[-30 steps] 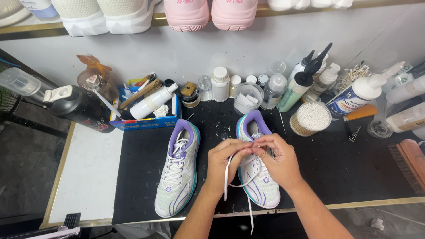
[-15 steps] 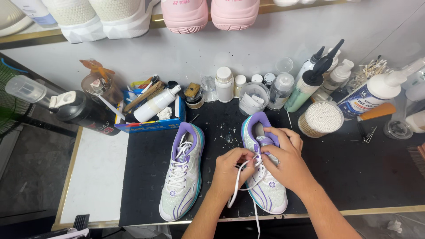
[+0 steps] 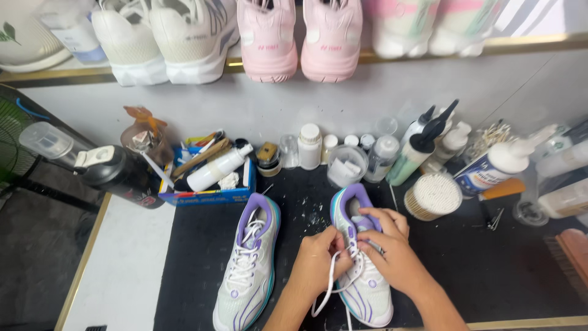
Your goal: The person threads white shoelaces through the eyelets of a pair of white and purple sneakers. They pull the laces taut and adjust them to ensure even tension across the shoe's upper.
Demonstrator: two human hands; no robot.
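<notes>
Near the bench's front edge, the left hand [image 3: 315, 262] and right hand [image 3: 392, 254] meet over a white-and-purple sneaker [image 3: 362, 257], fingers pinched shut on its white lace [image 3: 334, 288]. Its long axis runs front to back, heel opening toward the rear edge; its mate [image 3: 248, 270] lies just left, bottles [image 3: 380, 153] beyond.

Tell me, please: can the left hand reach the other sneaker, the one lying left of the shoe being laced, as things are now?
Probably yes. The left hand holds a lace on the right sneaker, and the left sneaker lies just beside it on the black mat with nothing between them. The hand would need to release the lace first.
</notes>
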